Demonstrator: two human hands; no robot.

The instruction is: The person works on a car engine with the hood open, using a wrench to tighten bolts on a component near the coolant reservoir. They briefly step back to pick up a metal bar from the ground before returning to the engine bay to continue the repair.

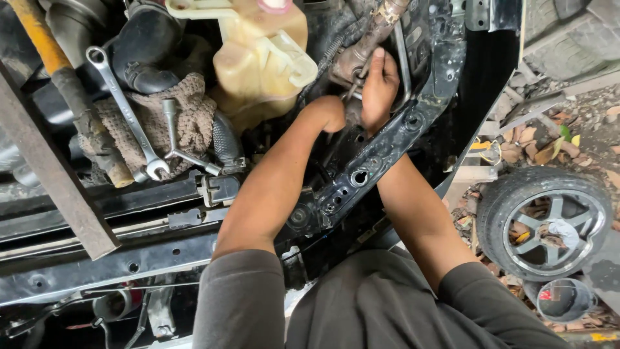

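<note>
Both hands work deep in the engine bay: right hand (pixel 380 87) clamped on a small tool at the rusty pipe fitting (pixel 354 64), left hand (pixel 329 111) fisted just beside it, grip hidden. Steady, square turns would suit this corroded fastener.

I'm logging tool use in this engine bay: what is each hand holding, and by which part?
The right hand grips a thin metal tool by its upper end. The left hand is curled; what it holds cannot be told.
</note>
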